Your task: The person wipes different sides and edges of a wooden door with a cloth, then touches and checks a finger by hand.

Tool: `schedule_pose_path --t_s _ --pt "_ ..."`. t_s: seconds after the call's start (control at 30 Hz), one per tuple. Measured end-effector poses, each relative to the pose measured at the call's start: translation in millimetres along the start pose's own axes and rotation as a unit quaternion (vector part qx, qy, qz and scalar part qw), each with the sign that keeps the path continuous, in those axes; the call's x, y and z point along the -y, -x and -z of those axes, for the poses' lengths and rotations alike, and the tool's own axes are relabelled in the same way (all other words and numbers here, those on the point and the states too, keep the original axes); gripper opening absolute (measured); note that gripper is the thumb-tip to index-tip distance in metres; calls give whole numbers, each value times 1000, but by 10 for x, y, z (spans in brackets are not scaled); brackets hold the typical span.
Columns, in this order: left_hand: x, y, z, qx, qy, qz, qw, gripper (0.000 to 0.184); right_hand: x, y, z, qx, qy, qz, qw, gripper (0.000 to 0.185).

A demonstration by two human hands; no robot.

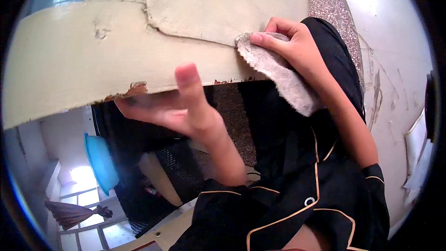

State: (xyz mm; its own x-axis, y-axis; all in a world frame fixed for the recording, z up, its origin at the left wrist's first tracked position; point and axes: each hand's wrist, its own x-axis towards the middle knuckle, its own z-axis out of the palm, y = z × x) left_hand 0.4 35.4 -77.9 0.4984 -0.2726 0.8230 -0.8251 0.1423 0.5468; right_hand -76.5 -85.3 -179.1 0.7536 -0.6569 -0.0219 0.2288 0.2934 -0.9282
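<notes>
A grey, fuzzy cloth [283, 76] is pinched between the thumb and fingers of my right hand [295, 46]. Its upper end lies on the cream tabletop [195, 60], and the rest droops past the edge towards my lap. My left hand [186, 104] is at the front edge of the tabletop, thumb up and apart from the fingers, which are blurred and stretch leftwards by the edge. Nothing shows in that hand. A raised seam in the tabletop surface runs up to the cloth.
Chipped, reddish patches [134, 89] mark the table's edge. At the lower left are a blue basin [100, 163], a tied curtain [76, 214] and bright windows. A black mesh chair back [181, 167] is beside me. A pale wall [385, 42] stands on the right.
</notes>
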Motion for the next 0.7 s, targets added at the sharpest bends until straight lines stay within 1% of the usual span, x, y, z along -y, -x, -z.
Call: schedule_pose_path --t_s 0.07,0.1,0.13,0.17,0.2,0.23,0.27,0.33,0.37,0.43,0.47,0.53,0.6,0.67,0.7 --pt "92 36 -116 -14 -48 -3 999 79 -63 6 -43 -10 20 21 1000 32" --pt "143 75 -179 -10 -50 0 999 79 -50 16 -8 15 5 -8 1000 31" --pt "198 128 -227 -39 -48 34 998 84 -31 25 39 40 -11 -38 998 31" --pt "238 166 -259 -68 -46 68 994 89 -41 25 84 39 -14 -44 998 31" --pt "239 161 -274 -64 -51 72 994 89 -52 32 119 74 -42 -29 996 30" --pt "234 152 -291 -53 -23 64 996 85 -70 41 166 108 -70 -13 992 30" --pt "228 144 -307 -42 4 57 997 82 -97 1 250 136 -38 -19 990 23" --pt "235 199 -343 -43 1 49 998 82 -165 -39 229 84 -33 7 996 25" --pt "247 227 -351 -50 -10 50 997 81 -170 -68 221 83 -36 3 996 25" --pt "266 269 -361 -62 -36 49 996 81 -160 -117 191 44 71 -97 992 30" --pt "270 277 -363 -67 -45 47 996 81 -166 -122 156 44 67 -100 992 30" --pt "275 293 -374 -74 -60 45 994 80 -195 -120 88 48 -44 -158 985 40" --pt "274 302 -376 -79 -72 43 993 80 -216 -141 47 65 -47 -158 984 40" --pt "268 308 -373 -84 -81 41 992 79 -87 -126 -83 53 -100 -144 983 40" --pt "275 310 -381 -86 -84 40 992 79 -17 -146 -118 61 -100 -135 984 39"
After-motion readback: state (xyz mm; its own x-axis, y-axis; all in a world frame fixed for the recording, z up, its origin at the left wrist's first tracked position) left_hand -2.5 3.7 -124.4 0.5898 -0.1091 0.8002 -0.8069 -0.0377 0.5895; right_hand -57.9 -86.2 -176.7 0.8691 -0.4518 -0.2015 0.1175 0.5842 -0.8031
